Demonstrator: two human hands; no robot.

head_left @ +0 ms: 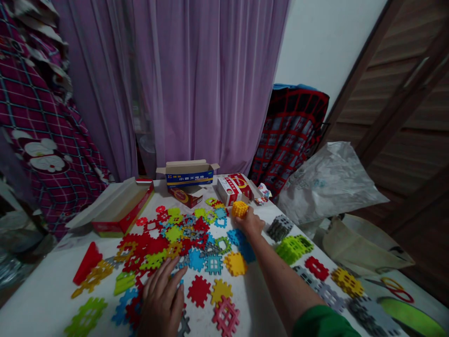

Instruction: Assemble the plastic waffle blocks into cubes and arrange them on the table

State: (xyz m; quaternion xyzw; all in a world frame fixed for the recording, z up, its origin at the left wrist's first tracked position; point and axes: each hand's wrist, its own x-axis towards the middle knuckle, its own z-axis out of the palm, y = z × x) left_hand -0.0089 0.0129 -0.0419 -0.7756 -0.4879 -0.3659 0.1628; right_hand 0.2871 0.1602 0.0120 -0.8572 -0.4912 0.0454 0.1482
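My right hand (251, 223) is stretched out toward the back right of the white table, closed around a stack of yellow interlocking building pieces (240, 208). Blue notched pieces (238, 237) lie beneath that wrist. My left hand (164, 295) rests near the front, fingers extended over the pile; its palm hides some of the pieces under it. Red, blue, green, grey and yellow flat notched pieces spread across the middle, among them a yellow piece (235, 263), a red piece (199, 290) and a pink window-shaped piece (226, 316).
Along the right edge stand a grey stack (279, 228), a green stack (293, 249) and a yellow stack (347, 282). Scissors (396, 288) lie beyond them. At the back are a blue box (190, 175) and a red-white box (234, 188); an open red box (122, 213) sits left.
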